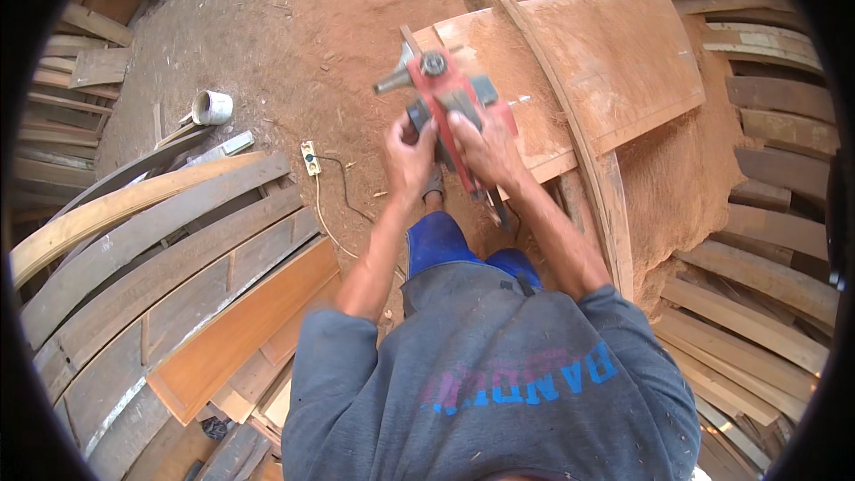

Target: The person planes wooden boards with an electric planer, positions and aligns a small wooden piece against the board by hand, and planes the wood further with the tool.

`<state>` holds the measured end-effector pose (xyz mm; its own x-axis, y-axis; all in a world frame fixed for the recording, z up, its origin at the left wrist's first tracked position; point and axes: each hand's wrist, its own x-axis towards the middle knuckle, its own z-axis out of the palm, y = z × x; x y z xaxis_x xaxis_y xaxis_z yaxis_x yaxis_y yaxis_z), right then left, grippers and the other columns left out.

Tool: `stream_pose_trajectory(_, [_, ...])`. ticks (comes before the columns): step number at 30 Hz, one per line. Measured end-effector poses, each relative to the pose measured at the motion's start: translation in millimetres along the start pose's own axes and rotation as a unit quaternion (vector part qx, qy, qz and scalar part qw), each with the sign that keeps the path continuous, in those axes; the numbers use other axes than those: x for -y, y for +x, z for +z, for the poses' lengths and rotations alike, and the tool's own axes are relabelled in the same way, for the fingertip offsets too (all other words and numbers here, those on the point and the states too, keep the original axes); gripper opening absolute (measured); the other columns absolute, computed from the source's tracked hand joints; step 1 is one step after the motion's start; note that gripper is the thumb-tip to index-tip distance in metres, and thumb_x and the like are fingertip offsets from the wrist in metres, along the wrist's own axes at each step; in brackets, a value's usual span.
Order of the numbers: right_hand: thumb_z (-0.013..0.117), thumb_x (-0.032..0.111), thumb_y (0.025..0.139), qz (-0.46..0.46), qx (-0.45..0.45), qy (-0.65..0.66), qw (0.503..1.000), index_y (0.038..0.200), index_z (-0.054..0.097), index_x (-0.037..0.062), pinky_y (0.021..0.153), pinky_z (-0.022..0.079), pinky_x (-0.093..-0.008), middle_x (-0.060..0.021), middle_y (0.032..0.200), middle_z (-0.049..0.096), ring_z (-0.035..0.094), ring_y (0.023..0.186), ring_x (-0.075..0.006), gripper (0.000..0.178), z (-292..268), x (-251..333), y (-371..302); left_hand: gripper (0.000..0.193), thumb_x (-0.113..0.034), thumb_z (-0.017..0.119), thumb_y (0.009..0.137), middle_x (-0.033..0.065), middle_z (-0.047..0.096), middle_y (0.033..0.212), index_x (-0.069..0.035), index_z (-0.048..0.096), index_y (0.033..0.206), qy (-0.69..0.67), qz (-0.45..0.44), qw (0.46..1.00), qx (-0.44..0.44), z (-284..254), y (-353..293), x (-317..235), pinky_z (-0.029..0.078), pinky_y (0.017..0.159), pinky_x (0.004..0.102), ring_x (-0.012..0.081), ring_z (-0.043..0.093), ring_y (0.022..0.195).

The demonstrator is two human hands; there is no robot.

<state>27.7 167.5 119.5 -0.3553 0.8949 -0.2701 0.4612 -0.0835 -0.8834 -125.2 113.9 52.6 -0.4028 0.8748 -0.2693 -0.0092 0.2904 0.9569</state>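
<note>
A red electric hand planer (450, 107) is held up in front of me, tilted, its grey chip spout pointing left. My left hand (410, 157) is closed at its left side, fingers round a dark knob. My right hand (485, 148) wraps the planer's body near the handle, its fingers partly hidden by the tool. Just beyond and to the right, a wide wooden panel (623, 62) lies under sawdust. A long narrow strip of wood (570, 107) crosses over it. Whether the planer touches the panel I cannot tell.
Boards are stacked on the left (169, 276) and along the right side (766, 187). A white power strip (309, 158) with its cord lies on the ground by my feet. Left of it stands a white bucket (212, 108). Sawdust is heaped (677, 183) below the panel.
</note>
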Motion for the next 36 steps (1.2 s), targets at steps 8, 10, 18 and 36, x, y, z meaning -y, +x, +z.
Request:
stream_pose_trajectory(8, [0.061,0.044,0.096,0.096,0.048,0.092,0.990,0.116,0.063,-0.0032,0.083,0.052,-0.0473,-0.0272,0.099,0.067,0.067,0.093,-0.0397,0.051,-6.0,-64.8,-183.7,0.051,-0.017,0.080,0.092,0.0145,0.067,0.114,0.008,0.060,0.132,-0.016,-0.048,0.999,0.009,18.9,-183.5,81.4,0.055,0.093,0.0360,0.0211,0.069,0.103])
stream_pose_trajectory(10, [0.062,0.048,0.095,0.096,0.045,0.108,0.989,0.115,0.062,-0.0036,0.083,0.051,-0.0486,-0.0282,0.099,0.066,0.066,0.093,-0.0422,0.055,-3.7,-71.3,-195.9,0.054,-0.017,0.080,0.091,0.0150,0.065,0.118,0.007,0.059,0.135,-0.028,-0.078,0.996,0.022,21.3,-196.9,81.7,0.055,0.095,0.0361,0.0219,0.068,0.107])
stream_pose_trajectory(18, [0.061,0.052,0.096,0.072,0.039,0.056,0.995,0.107,0.060,-0.0067,0.079,0.052,-0.0516,-0.0327,0.093,0.066,0.068,0.090,-0.0477,0.059,-0.3,-66.5,-132.0,0.054,-0.017,0.078,0.093,0.0155,0.066,0.119,0.007,0.058,0.137,-0.058,-0.045,0.997,0.012,21.2,-127.3,54.3,0.055,0.096,0.0359,0.0222,0.068,0.107])
stream_pose_trajectory(36, [0.052,0.024,0.104,-0.131,-0.042,-0.043,0.990,0.102,0.066,0.0033,0.066,0.051,-0.0453,-0.0189,0.082,0.064,0.065,0.072,-0.0354,0.025,24.7,29.5,140.3,0.043,-0.032,0.063,0.105,0.0078,0.073,0.106,0.006,0.065,0.125,-0.076,0.033,0.996,-0.017,-23.0,134.9,-25.1,0.055,0.079,0.0285,0.0119,0.067,0.090])
